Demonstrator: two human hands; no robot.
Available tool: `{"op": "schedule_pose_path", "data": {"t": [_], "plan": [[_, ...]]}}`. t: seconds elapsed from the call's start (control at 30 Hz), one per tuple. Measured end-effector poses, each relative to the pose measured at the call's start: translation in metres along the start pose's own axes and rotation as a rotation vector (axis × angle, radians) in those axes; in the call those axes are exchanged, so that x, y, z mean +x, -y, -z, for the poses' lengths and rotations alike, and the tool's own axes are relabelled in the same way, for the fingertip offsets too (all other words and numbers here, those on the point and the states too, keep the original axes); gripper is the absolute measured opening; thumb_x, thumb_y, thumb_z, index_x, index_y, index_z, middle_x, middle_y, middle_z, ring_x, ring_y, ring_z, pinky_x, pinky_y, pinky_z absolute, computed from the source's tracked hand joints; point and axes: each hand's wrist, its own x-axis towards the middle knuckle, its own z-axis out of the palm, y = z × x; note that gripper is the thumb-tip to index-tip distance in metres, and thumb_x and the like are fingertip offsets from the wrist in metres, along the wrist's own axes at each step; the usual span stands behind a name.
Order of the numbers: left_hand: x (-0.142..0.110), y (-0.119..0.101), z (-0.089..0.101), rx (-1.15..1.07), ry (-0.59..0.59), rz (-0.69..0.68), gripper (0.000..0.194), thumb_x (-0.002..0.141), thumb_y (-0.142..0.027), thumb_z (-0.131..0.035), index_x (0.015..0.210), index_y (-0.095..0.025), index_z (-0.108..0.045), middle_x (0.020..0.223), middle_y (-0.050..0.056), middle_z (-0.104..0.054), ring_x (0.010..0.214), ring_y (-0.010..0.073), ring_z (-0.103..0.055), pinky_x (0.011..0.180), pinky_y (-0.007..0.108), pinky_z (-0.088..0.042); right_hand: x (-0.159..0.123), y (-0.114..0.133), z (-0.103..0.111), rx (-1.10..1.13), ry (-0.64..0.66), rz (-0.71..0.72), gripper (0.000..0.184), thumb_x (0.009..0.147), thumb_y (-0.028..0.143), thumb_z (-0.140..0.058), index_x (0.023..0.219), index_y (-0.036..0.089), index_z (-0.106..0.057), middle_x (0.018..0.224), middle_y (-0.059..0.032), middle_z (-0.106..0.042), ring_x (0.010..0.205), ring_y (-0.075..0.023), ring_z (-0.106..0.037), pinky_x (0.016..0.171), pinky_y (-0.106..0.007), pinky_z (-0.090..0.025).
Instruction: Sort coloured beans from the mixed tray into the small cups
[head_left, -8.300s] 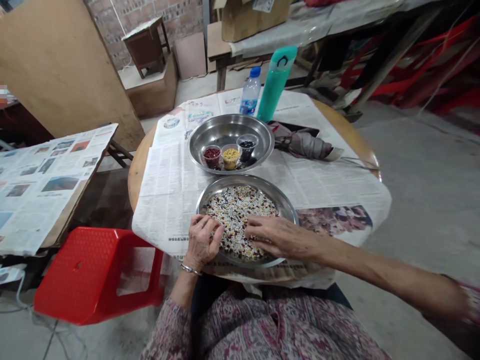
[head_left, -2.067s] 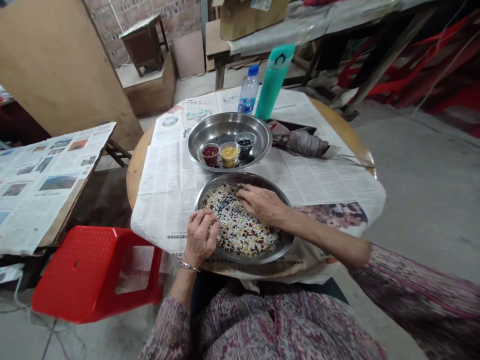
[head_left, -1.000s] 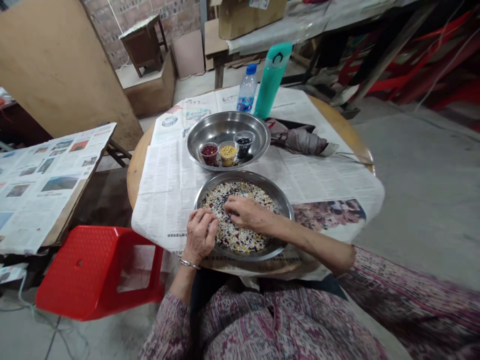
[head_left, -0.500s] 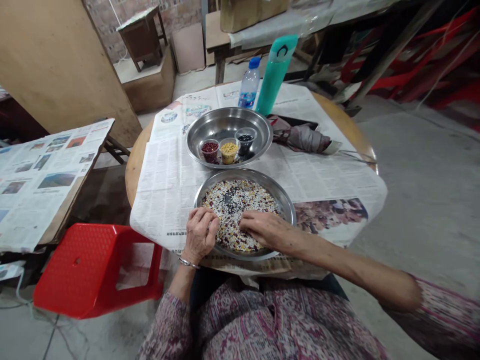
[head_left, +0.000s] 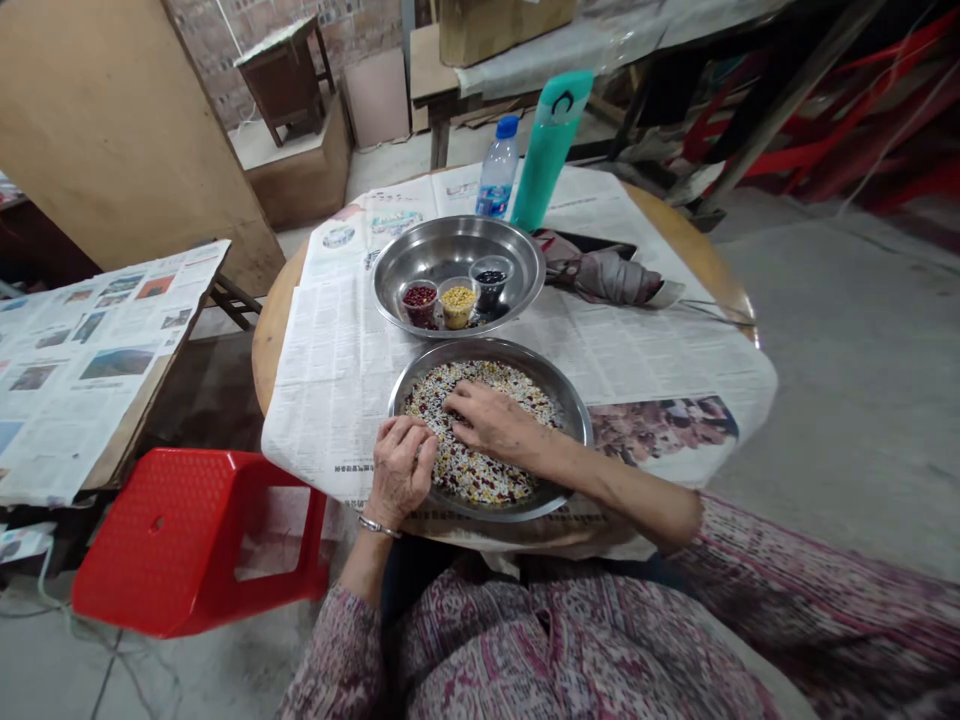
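Observation:
A steel pan (head_left: 574, 415) full of mixed beans (head_left: 480, 475) sits at the near edge of the round table. My left hand (head_left: 399, 470) rests curled on the pan's left rim, fingers closed; what they hold is hidden. My right hand (head_left: 491, 422) lies on the beans in the left middle of the pan, its fingertips bent down into them. Behind it a second steel pan (head_left: 450, 245) holds three small cups: red beans (head_left: 419, 298), yellow beans (head_left: 458, 300) and black beans (head_left: 491, 279).
Newspaper (head_left: 330, 370) covers the round table. A water bottle (head_left: 499, 180), a teal flask (head_left: 550, 145) and a folded umbrella (head_left: 600, 278) stand behind the pans. A red plastic stool (head_left: 187, 535) is at my left, beside another papered table (head_left: 82, 350).
My right hand has slid left and forward across the beans, from the pan's near right side half a second ago. The left hand stays curled on the rim.

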Motion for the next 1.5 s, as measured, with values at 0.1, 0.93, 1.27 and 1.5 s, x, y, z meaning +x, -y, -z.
{"op": "schedule_pose_path", "data": {"t": [0.1,0.93,1.27,1.5], "plan": [[0.0,0.0,0.0,0.005,-0.004,0.002,0.027,0.101,-0.022,-0.038,0.085,-0.019,-0.059,0.086,0.004,-0.068,0.095,0.0184,-0.062,0.092,0.038,-0.044,0.006,0.007,0.0,0.118,0.088,-0.028,0.019,0.082,0.008,-0.051,0.087,0.015,-0.068,0.089,-0.0086,-0.066,0.081,-0.0177,-0.058,0.075,-0.029,-0.042],[-0.001,0.001,-0.001,-0.027,-0.028,0.016,0.023,0.101,-0.023,-0.041,0.088,-0.02,-0.06,0.087,0.004,-0.067,0.097,0.0188,-0.062,0.094,0.038,-0.044,-0.016,-0.027,0.014,-0.278,-0.107,-0.103,0.023,0.091,0.013,-0.046,0.104,0.014,-0.064,0.111,-0.0153,-0.062,0.104,-0.0262,-0.053,0.08,-0.034,-0.046],[-0.002,0.0,-0.001,-0.019,-0.014,0.02,0.024,0.1,-0.022,-0.041,0.087,-0.02,-0.06,0.087,0.004,-0.068,0.096,0.0187,-0.063,0.094,0.038,-0.044,-0.04,-0.015,0.009,0.174,0.033,0.043,0.015,0.092,0.015,-0.049,0.091,0.018,-0.064,0.089,-0.0061,-0.063,0.083,-0.0177,-0.058,0.079,-0.03,-0.045],[0.0,-0.001,0.0,-0.018,-0.019,0.006,0.024,0.1,-0.021,-0.041,0.086,-0.019,-0.06,0.087,0.004,-0.068,0.095,0.0179,-0.062,0.093,0.037,-0.044,-0.056,0.003,0.007,0.229,0.161,0.25,0.015,0.091,0.021,-0.056,0.103,0.019,-0.065,0.098,-0.0072,-0.063,0.087,-0.0182,-0.06,0.075,-0.03,-0.047]]}}
